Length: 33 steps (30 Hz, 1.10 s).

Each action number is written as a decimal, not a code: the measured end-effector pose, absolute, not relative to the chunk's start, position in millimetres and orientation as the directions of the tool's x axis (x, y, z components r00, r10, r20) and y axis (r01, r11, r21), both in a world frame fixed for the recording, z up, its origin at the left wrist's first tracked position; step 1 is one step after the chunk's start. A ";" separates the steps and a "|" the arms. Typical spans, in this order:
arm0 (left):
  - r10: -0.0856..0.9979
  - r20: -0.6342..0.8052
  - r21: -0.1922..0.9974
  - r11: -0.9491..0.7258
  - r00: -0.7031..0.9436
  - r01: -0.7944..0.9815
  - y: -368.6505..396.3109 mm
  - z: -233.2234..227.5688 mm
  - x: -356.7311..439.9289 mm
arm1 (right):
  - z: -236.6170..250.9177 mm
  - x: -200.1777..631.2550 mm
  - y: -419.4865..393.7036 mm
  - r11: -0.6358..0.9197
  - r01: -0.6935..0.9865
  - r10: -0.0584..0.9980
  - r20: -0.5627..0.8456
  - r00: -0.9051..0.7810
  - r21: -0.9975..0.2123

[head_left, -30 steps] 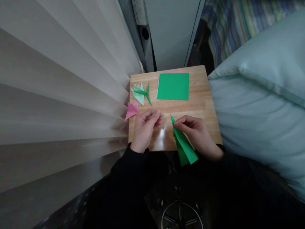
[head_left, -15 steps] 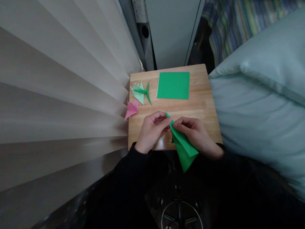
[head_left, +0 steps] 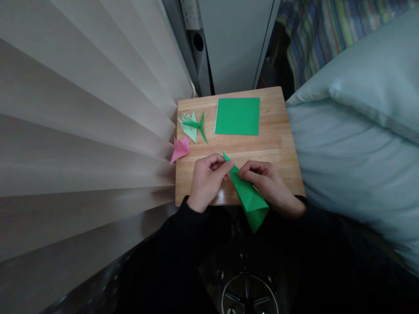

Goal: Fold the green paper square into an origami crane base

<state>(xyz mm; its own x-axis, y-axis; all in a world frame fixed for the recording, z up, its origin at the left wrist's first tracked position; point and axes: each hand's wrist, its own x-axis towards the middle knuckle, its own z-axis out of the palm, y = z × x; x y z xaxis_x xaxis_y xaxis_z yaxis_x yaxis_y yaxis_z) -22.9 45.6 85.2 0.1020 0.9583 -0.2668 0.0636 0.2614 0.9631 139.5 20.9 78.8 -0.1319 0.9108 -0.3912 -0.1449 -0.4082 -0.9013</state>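
A partly folded sheet of green origami paper (head_left: 249, 194) slants down from its narrow tip, held between both hands over the front edge of the wooden tabletop (head_left: 275, 150). My left hand (head_left: 210, 178) pinches it near the tip, with the thumb on top and the other fingers curled behind. On the right side of the paper, my right hand (head_left: 266, 182) grips its upper edge between thumb and fingers. The wide lower end of the paper hangs past the table edge, with one flap lying over another.
Beyond the hands lies a green stack of square paper (head_left: 238, 116). At the table's left are light green folded pieces (head_left: 190, 131), a dark green one (head_left: 201, 126) and a pink one (head_left: 180, 149). A pleated curtain (head_left: 98, 144) borders the left, pale bedding (head_left: 353, 144) the right.
The green paper's tip has shifted slightly left, and its upper flap now lies flatter and narrower over the lower layer. Both hands keep their pinch, the left turned a little.
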 end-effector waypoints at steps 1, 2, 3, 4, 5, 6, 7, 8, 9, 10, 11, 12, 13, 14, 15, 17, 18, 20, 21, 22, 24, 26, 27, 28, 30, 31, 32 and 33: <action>0.961 -0.265 0.964 0.260 0.078 0.061 45.8 85.8 -23.2 | 79.0 139.2 20.7 -0.416 -0.140 0.907 -0.400 -0.133 -0.898; 0.963 -0.263 0.964 0.260 0.059 0.056 45.9 86.4 -23.4 | 79.2 138.9 20.6 -0.425 -0.136 0.903 -0.408 -0.135 -0.895; 0.964 -0.261 0.965 0.259 0.043 0.049 46.1 86.9 -23.5 | 79.4 138.7 20.4 -0.432 -0.135 0.900 -0.416 -0.134 -0.892; 0.965 -0.262 0.965 0.260 0.033 0.041 46.1 87.2 -23.6 | 79.7 138.6 20.2 -0.439 -0.137 0.896 -0.423 -0.133 -0.888; 0.964 -0.265 0.964 0.264 0.033 0.032 46.1 87.1 -23.6 | 80.0 138.6 20.0 -0.445 -0.143 0.894 -0.429 -0.131 -0.884; 0.961 -0.273 0.962 0.272 0.046 0.025 46.1 86.7 -23.7 | 80.3 138.8 19.8 -0.451 -0.149 0.891 -0.435 -0.130 -0.880; 0.956 -0.285 0.959 0.284 0.073 0.023 46.1 86.0 -23.8 | 80.7 139.2 19.6 -0.457 -0.154 0.888 -0.440 -0.132 -0.876; 0.949 -0.296 0.955 0.295 0.107 0.027 46.0 85.1 -23.8 | 81.0 139.6 19.4 -0.464 -0.158 0.885 -0.446 -0.136 -0.872; 0.942 -0.304 0.953 0.302 0.140 0.037 45.9 84.1 -23.9 | 81.2 140.0 19.3 -0.470 -0.162 0.881 -0.451 -0.140 -0.868; 0.938 -0.306 0.952 0.302 0.164 0.052 45.7 83.0 -23.8 | 81.0 140.4 19.2 -0.475 -0.164 0.879 -0.455 -0.144 -0.864; 0.937 -0.302 0.953 0.295 0.175 0.065 45.5 82.0 -23.8 | 80.5 140.8 19.1 -0.477 -0.166 0.878 -0.457 -0.144 -0.863; 0.940 -0.293 0.956 0.285 0.175 0.073 45.3 81.1 -23.7 | 79.7 141.0 19.0 -0.476 -0.165 0.878 -0.456 -0.143 -0.864; 0.945 -0.283 0.959 0.273 0.167 0.077 45.1 80.4 -23.6 | 78.5 141.1 19.0 -0.472 -0.162 0.880 -0.454 -0.141 -0.866; 0.949 -0.273 0.962 0.264 0.160 0.078 44.8 79.8 -23.6 | 77.3 141.2 19.0 -0.469 -0.155 0.881 -0.450 -0.142 -0.869; 0.952 -0.265 0.964 0.256 0.156 0.075 44.7 79.4 -23.7 | 76.2 141.4 19.0 -0.462 -0.143 0.885 -0.443 -0.146 -0.875; 0.958 -0.250 0.968 0.241 0.142 0.075 45.0 78.9 -24.3 | 75.0 142.1 18.9 -0.419 -0.112 0.904 -0.403 -0.145 -0.901; 0.962 -0.242 0.969 0.233 0.124 0.083 45.4 78.9 -24.8 | 75.3 142.7 18.7 -0.379 -0.093 0.921 -0.365 -0.134 -0.921; 0.972 -0.227 0.969 0.220 0.054 0.115 47.0 79.5 -26.5 | 77.0 144.7 18.1 -0.254 -0.041 0.963 -0.248 -0.108 -0.966; 0.975 -0.224 0.966 0.221 0.011 0.135 48.1 80.0 -27.6 | 78.0 145.9 17.6 -0.180 -0.001 0.977 -0.179 -0.117 -0.984; 0.974 -0.224 0.962 0.226 -0.029 0.152 49.3 80.5 -28.8 | 78.7 147.2 17.1 -0.100 0.048 0.983 -0.106 -0.147 -0.994; 0.969 -0.232 0.956 0.243 -0.084 0.166 51.3 80.9 -31.3 | 78.5 149.3 16.3 0.062 0.157 0.967 0.020 -0.255 -0.986; 0.965 -0.241 0.955 0.255 -0.105 0.149 52.4 80.0 -33.3 | 76.4 150.7 15.8 0.198 0.244 0.939 0.112 -0.326 -0.949; 0.965 -0.242 0.958 0.254 -0.101 0.135 52.5 79.1 -34.0 | 75.1 151.1 15.9 0.240 0.269 0.928 0.139 -0.346 -0.933; 0.968 -0.236 0.962 0.246 -0.088 0.119 52.4 78.1 -34.5 | 74.0 151.5 16.1 0.258 0.283 0.923 0.149 -0.355 -0.924; 0.977 -0.210 0.974 0.212 -0.038 0.082 51.8 76.6 -34.6 | 72.6 152.4 17.3 0.217 0.296 0.937 0.114 -0.330 -0.930; 0.980 -0.201 0.978 0.201 -0.004 0.055 51.4 76.2 -34.2 | 72.3 153.1 18.2 0.171 0.300 0.953 0.080 -0.294 -0.938; 0.978 -0.205 0.979 0.205 0.034 0.021 51.0 76.1 -33.7 | 71.9 154.0 19.4 0.120 0.300 0.968 0.044 -0.247 -0.946; 0.971 -0.226 0.973 0.228 0.077 -0.018 50.7 76.2 -33.0 | 71.4 155.1 20.7 0.072 0.296 0.981 0.013 -0.195 -0.953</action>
